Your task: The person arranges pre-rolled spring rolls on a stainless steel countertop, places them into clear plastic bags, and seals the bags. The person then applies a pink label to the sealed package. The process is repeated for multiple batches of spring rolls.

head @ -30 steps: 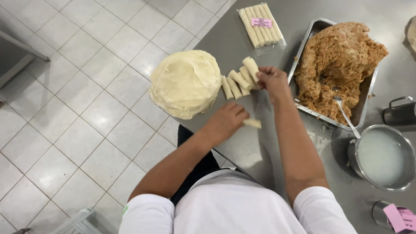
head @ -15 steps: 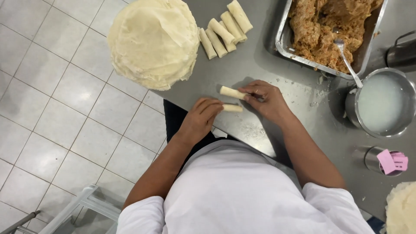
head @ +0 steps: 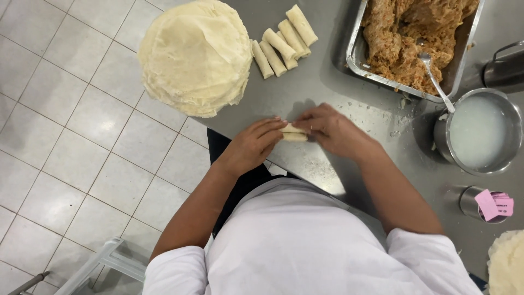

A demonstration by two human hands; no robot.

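Hands meeting over a pale roll (head: 293,133) on the steel table (head: 327,87): we see the left hand (head: 252,146) and right hand (head: 327,130) closing their fingertips on its two ends, near the wrapper stack (head: 194,54) and finished rolls (head: 284,41).
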